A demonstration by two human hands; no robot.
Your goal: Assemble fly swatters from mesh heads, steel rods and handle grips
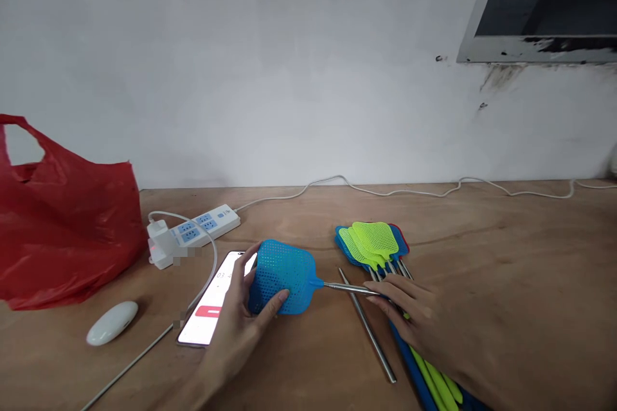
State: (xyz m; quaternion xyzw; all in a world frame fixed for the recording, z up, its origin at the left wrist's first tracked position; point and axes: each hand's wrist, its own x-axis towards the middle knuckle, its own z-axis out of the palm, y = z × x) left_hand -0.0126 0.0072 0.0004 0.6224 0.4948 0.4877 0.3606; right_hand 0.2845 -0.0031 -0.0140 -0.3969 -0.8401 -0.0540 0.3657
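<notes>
A blue fly swatter [294,273] with a perforated square head lies across both hands, its metal shaft pointing right. My left hand [245,321] grips the head, thumb on its front and fingers behind. The fingers of my right hand [409,305] close around the shaft; the handle end is hidden under that hand. Beneath and behind the right hand lies a pile of fly swatters [376,239] with yellow-green, blue and red-edged heads. Their yellow-green and blue handles [429,379] come out below the hand. A loose metal rod [370,331] rests on the table between my hands.
A phone [193,331] with a lit screen lies by my left wrist. Further left are a white oval case [112,323], a red plastic bag [72,225] and a power strip [226,218] with a plugged-in charger [161,236]. A white cable [400,192] runs along the wall.
</notes>
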